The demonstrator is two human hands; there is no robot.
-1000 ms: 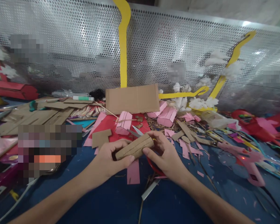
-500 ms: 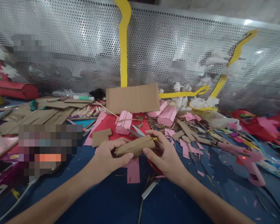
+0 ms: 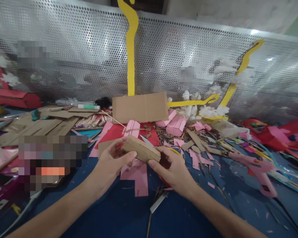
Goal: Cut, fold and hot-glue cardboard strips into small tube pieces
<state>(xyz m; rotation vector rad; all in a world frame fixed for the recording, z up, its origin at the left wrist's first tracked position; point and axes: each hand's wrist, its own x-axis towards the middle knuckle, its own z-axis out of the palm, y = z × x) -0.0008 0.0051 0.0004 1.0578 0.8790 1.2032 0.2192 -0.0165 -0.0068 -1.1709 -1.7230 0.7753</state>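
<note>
Between my hands is a small folded cardboard box (image 3: 141, 148), brown and long, held above the table. My left hand (image 3: 114, 162) grips its left end, thumb along the near face. At its right end, my right hand (image 3: 172, 167) is closed on it, thumb at the lower near corner. Scissors (image 3: 147, 141) lie behind and below, their blades showing and the handles mostly hidden by my right hand. Pink paper (image 3: 140, 181) lies beneath the box. Just beyond stands a pink paper box (image 3: 132, 128) on a red sheet (image 3: 150, 132).
A pink glue gun (image 3: 257, 168) lies at the right with its cord. Cardboard strips (image 3: 34, 130) pile up at the left. Behind stands a cardboard panel (image 3: 140, 107) below a yellow strip (image 3: 130, 59). Pink paper boxes (image 3: 176, 125) and scraps lie right of centre.
The cardboard box has been turned and tilted in my hands, its left end now higher and its right end lower. Both hands still hold it.
</note>
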